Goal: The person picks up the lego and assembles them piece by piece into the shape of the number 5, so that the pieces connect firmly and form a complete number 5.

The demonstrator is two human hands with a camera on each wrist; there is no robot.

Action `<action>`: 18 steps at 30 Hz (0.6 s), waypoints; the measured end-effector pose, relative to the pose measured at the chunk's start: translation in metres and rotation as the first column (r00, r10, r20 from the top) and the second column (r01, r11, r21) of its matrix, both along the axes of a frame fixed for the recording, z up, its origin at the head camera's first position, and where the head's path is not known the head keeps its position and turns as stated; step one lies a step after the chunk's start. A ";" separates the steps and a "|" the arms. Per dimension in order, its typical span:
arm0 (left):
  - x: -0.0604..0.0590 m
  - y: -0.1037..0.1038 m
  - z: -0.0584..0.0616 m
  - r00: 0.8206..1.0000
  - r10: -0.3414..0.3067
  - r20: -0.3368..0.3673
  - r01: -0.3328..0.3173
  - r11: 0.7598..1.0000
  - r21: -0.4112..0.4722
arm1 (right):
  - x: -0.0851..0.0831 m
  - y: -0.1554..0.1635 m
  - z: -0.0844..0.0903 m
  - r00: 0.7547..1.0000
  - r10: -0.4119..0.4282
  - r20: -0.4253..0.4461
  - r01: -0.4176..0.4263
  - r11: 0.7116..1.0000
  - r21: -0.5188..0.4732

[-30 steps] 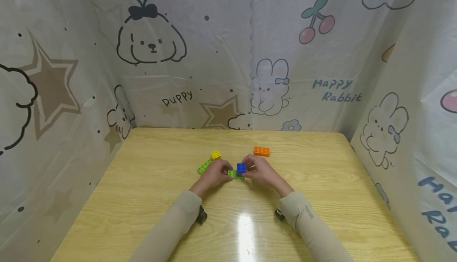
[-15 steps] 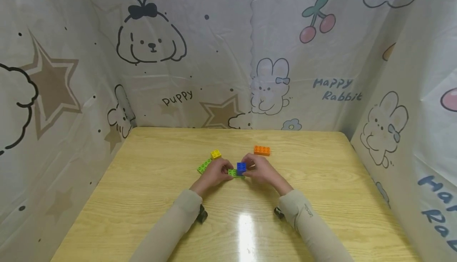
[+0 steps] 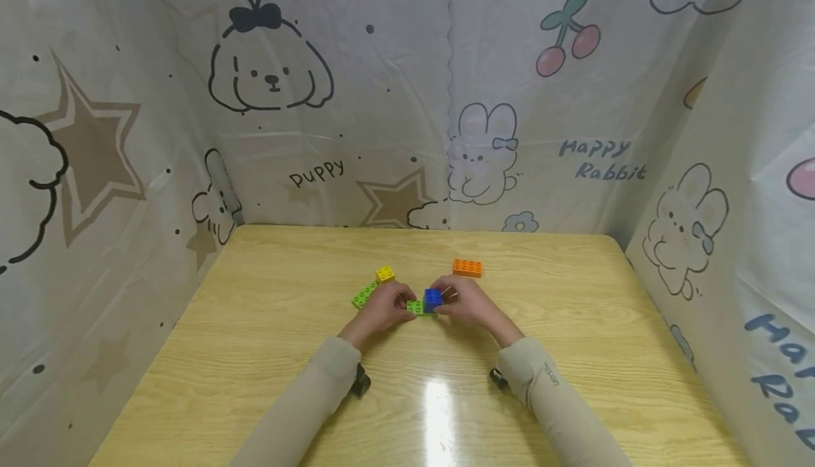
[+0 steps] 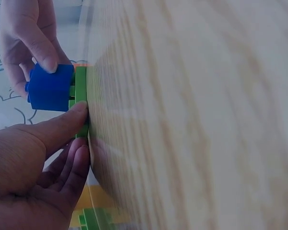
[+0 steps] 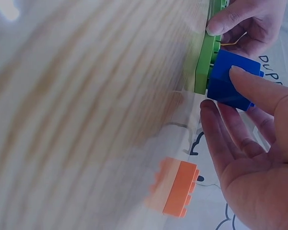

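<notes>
**Blue brick going onto the green plate**

From my remote seat, nearest me are the two sleeves, then the hands meeting at the middle of the table (image 3: 255, 354). The left hand (image 3: 380, 309) pins the thin green plate (image 3: 417, 307) flat against the wood: the left wrist view shows its thumb pressing on the plate's edge, with the other fingers curled beside it. The right hand (image 3: 466, 304) pinches the blue brick (image 3: 432, 300), thumb on one face and a fingertip on the other. In the right wrist view the brick sits on the plate's studs, slightly tilted, one corner seeming a little proud of the plate.

I judge the step in hand to be seating the blue brick on the plate. The next move calls for a square, even push straight down while the left hand keeps the plate from sliding, since a tilted brick may catch on the studs.

Just beyond the left hand lie a second green plate (image 3: 363, 296) and a yellow brick (image 3: 385, 274), touching each other. Farther back, beyond the right hand, an orange brick (image 3: 467, 268) sits alone.

Against the frame a second ago, I see little difference: both hands remain on the same pieces, the brick looks marginally turned, and the loose bricks lie where they were.
</notes>
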State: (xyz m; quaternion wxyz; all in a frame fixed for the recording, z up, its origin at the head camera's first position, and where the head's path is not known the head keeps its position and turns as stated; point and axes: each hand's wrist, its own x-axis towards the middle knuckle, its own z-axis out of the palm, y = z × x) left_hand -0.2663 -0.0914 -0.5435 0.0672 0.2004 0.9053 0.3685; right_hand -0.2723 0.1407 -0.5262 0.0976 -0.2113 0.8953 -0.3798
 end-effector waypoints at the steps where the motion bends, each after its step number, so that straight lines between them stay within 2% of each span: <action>1: 0.000 0.000 0.000 1.000 -0.001 0.001 0.001 1.000 -0.003 | 0.000 0.000 0.000 1.000 0.000 -0.002 0.000 1.000 0.002; 18: 0.001 0.000 0.001 1.000 0.006 -0.011 -0.006 1.000 -0.002 | 0.000 -0.003 0.001 1.000 0.016 -0.021 -0.016 1.000 -0.012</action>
